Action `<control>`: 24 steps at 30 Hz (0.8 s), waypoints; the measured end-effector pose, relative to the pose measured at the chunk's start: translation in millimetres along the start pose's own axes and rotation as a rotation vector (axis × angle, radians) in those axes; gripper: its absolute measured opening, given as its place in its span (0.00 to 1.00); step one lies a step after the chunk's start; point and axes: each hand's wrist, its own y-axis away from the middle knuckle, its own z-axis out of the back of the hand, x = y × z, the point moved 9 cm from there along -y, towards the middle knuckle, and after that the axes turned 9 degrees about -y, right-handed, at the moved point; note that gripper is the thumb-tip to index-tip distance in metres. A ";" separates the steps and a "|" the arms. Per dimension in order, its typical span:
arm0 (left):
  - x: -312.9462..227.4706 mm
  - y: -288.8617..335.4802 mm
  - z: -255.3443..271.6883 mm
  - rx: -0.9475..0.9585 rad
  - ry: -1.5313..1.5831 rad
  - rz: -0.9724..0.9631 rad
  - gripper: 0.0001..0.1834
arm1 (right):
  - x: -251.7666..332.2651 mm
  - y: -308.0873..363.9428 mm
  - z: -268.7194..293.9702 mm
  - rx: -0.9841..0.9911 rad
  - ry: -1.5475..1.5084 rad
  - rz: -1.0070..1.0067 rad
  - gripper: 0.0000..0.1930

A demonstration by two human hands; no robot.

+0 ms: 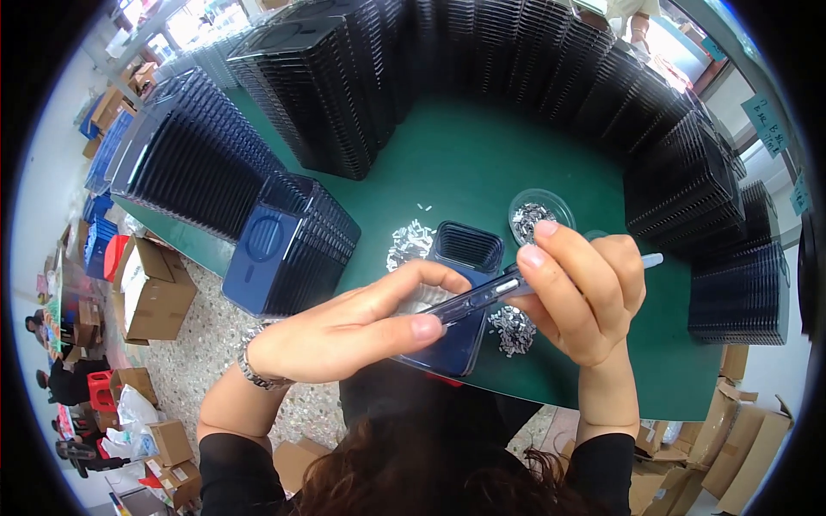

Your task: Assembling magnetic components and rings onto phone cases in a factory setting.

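Note:
My left hand (344,340) grips a dark, see-through phone case (473,303) between thumb and fingers, its narrow side edge turned up. A small shiny button piece (508,285) shows on that edge. My right hand (589,297) is closed around a slim stick-like tool whose pale end (654,260) juts out to the right. Its thumb and forefinger meet by the case's right end; the tool's working tip is hidden there. Below the hands lies a dark blue phone case (465,348), partly covered. Small metallic pieces (514,331) lie heaped beside it.
Behind my right hand, a clear round dish (565,206) holds small metallic pieces. White bits (409,241) lie scattered beside a dark rectangular tray (469,243). Tall stacks of phone cases (327,95) ring the green table (447,146). A shorter blue stack (267,245) stands left.

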 end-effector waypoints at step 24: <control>24.8 112.8 91.1 -1.132 -1.509 0.294 0.41 | -32.0 163.4 41.4 0.124 -0.083 -0.977 0.10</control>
